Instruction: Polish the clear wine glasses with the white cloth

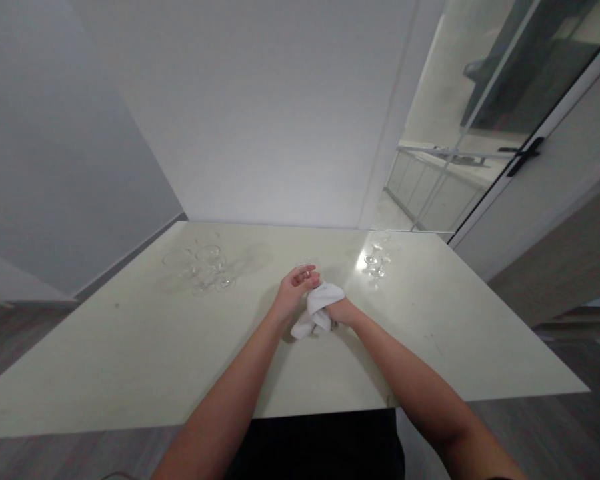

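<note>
Over the middle of the table, my left hand has its fingers curled round a clear glass, of which only the rim end shows beyond the fingers. Just to the right, my right hand is closed on a white cloth, which covers its fingers and presses up to the glass. A loose end of the cloth hangs toward the near side. The cloth hides the lower part of the glass and the right fingertips.
Several clear stemmed glasses stand close together on the left of the pale table. More clear glasses stand at the back right beside a bright reflection. A white wall rises behind; a glass door with a black handle is on the right.
</note>
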Tool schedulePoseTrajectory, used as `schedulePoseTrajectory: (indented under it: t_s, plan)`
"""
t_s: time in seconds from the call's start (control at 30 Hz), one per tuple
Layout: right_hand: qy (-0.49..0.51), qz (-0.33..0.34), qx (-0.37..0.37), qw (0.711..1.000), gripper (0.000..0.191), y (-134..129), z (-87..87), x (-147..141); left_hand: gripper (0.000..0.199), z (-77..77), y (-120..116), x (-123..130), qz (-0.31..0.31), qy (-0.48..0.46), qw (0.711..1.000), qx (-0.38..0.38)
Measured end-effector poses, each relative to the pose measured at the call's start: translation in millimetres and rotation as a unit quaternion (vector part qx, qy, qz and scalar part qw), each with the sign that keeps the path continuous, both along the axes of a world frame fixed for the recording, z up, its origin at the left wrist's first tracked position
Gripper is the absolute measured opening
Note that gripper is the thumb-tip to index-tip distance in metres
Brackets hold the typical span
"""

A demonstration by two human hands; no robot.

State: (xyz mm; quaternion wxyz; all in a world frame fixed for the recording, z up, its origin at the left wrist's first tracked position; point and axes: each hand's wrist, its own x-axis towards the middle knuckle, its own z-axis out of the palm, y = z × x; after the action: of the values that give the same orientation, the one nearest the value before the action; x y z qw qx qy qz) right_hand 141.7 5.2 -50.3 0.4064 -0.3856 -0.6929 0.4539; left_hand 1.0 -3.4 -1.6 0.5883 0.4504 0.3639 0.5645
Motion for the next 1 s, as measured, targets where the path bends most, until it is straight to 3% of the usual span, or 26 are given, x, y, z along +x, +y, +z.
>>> schedulePoseTrajectory:
  t_s: [0.13, 0.23, 0.5, 0.77, 1.0]
  plan:
    - [0.086, 0.023, -0.020, 0.996, 0.028, -2, -8.6, 2, 0.047, 3.3, -5, -4, -0.097, -0.050, 0.994, -0.015]
    - [0.090, 0.013, -0.024, 0.996, 0.027, -2, -5.9, 0, 0.049, 3.4, -5, -5, -0.118, -0.075, 0.990, -0.021]
    - [-0.029, -0.041, 0.024, 0.998, 0.026, -1, 16.6, -4, 0.047, -3.9, 3, 0, 0.010, -0.051, 0.997, -0.051]
    - [0.002, -0.059, 0.035, 0.998, 0.020, -1, 20.1, 1, 0.044, -8.4, 10, -2, 0.086, -0.132, 0.985, -0.063]
    - [0.016, -0.035, 0.075, 0.996, 0.022, -7, 17.6, 5, 0.039, -2.5, 15, -14, 0.069, -0.232, 0.959, -0.145]
